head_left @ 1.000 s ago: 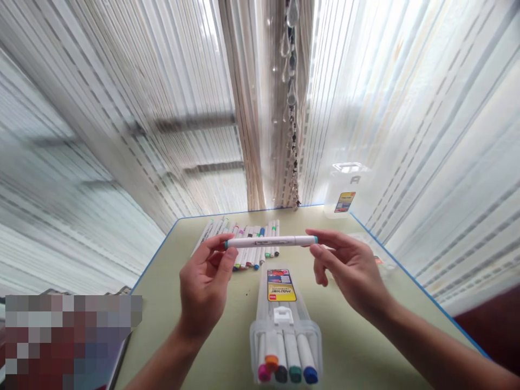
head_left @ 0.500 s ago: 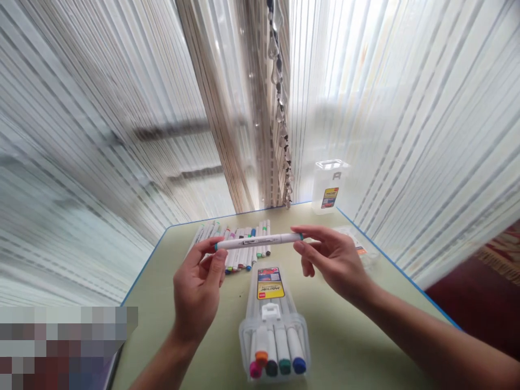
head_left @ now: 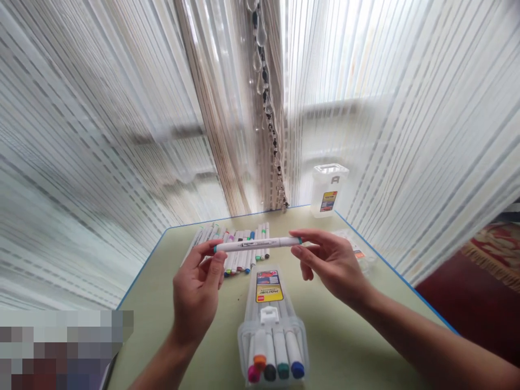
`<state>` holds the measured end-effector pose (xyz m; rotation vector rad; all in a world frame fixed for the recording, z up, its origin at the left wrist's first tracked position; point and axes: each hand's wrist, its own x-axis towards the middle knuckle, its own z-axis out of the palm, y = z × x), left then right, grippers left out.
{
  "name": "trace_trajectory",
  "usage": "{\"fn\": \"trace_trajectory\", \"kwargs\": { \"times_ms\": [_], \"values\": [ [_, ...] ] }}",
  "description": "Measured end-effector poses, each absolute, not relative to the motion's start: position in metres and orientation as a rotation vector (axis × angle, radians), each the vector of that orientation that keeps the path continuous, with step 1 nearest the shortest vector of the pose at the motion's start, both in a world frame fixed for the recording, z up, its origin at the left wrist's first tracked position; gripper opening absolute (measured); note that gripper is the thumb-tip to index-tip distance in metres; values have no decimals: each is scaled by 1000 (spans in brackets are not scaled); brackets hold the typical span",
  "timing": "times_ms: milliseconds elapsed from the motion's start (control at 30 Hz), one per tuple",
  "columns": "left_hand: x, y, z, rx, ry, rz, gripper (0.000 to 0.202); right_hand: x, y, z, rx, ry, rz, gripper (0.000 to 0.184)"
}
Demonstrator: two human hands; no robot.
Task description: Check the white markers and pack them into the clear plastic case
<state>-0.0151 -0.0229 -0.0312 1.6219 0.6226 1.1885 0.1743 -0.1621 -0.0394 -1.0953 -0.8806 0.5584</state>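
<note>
A white marker (head_left: 260, 244) with teal ends is held level above the table by both hands. My left hand (head_left: 199, 281) pinches its left end between thumb and fingers. At the other end, the thumb and index finger of my right hand (head_left: 331, 262) close on the teal tip. Below and between the hands lies a clear plastic marker case (head_left: 244, 338) with a yellow label, its open end toward me. Several markers are inside, showing pink, orange, dark, green and blue caps. Behind the held marker, a row of loose white markers (head_left: 239, 265) lies on the table.
The pale green table (head_left: 162, 309) has a blue edge. An upright clear container (head_left: 325, 189) stands at the back right corner, and clear plastic packaging (head_left: 363, 260) lies behind my right hand. String curtains (head_left: 122, 108) with a bead strand (head_left: 268, 108) hang behind the table.
The view has shifted slightly. Both hands keep the same hold on the marker, which has hardly moved; its printed side looks turned a little.
</note>
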Motion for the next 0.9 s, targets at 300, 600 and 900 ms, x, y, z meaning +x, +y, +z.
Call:
{"fn": "trace_trajectory", "kwargs": {
  "times_ms": [300,600,900],
  "values": [
    [-18,-25,-31,1611,595,1175,25,175,-161,-42,-1124,-876,556,24],
    [-18,-23,-34,1654,576,1157,21,175,-159,-43,-1132,-895,550,23],
    [-20,-23,-33,1659,576,1114,20,175,-158,-43,-1122,-910,569,23]
  ]
}}
